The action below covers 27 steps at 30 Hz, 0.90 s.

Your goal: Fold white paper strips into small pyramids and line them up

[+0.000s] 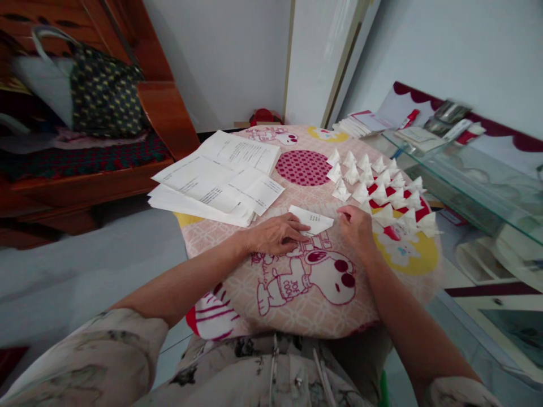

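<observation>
Sleeve [114,356], left hand [278,234] on folded paper [317,220]

One slip [313,219], roughly twenty paper figures [397,199]

The cartoon dog [292,282] printed on the bench cloth [394,297], toward six o'clock, wears a shirt lettered in dark red: "JOE" above what looks like "COOL", its last letter unclear. Beside it, toward eight o'clock, loose red script [262,259] cannot be made out. At ten o'clock, the stack of sheets [212,175] carries black print in several blocks, all too small to read. The folded paper [313,216] at the centre bears a few short printed lines, likewise illegible.
</observation>
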{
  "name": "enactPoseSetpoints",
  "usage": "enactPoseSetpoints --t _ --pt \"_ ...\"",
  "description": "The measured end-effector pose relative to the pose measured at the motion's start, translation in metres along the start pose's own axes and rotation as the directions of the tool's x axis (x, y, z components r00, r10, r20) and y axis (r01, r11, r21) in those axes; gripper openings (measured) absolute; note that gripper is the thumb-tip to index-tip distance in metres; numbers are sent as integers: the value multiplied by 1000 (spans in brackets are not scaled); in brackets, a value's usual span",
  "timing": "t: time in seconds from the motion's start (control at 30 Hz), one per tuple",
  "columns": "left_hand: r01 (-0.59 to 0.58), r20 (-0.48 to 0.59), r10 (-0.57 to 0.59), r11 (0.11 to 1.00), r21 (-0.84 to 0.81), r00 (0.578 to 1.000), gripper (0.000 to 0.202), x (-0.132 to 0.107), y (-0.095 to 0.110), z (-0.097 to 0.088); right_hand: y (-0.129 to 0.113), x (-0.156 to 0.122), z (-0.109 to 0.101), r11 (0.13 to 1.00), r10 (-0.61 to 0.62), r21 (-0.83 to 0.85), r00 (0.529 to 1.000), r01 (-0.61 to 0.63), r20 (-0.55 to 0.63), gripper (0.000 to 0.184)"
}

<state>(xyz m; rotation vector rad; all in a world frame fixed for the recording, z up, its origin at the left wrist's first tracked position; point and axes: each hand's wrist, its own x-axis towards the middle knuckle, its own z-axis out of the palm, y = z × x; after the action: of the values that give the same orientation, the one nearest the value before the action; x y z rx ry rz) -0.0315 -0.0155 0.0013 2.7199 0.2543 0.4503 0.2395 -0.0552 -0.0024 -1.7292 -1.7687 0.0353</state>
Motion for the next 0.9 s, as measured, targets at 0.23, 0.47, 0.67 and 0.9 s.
enactPoseSetpoints --t 0.23,0.47,0.67,0.9 --pt "2 -10 -2 1000 18 1000 34 3 4 0 -16 -3 20 969 -206 -111 969 221 133 21" --pt "-26 -35 29 997 69 999 41 5 5 4 -15 -4 23 961 -235 -122 965 248 114 20" --pt "-34 -44 39 995 95 998 40 5 2 9 -12 -3 31 960 -274 -54 961 275 25 15" --pt "-19 -42 24 993 113 999 41 3 0 13 -13 -2 33 938 -346 -15 938 346 -12 20"
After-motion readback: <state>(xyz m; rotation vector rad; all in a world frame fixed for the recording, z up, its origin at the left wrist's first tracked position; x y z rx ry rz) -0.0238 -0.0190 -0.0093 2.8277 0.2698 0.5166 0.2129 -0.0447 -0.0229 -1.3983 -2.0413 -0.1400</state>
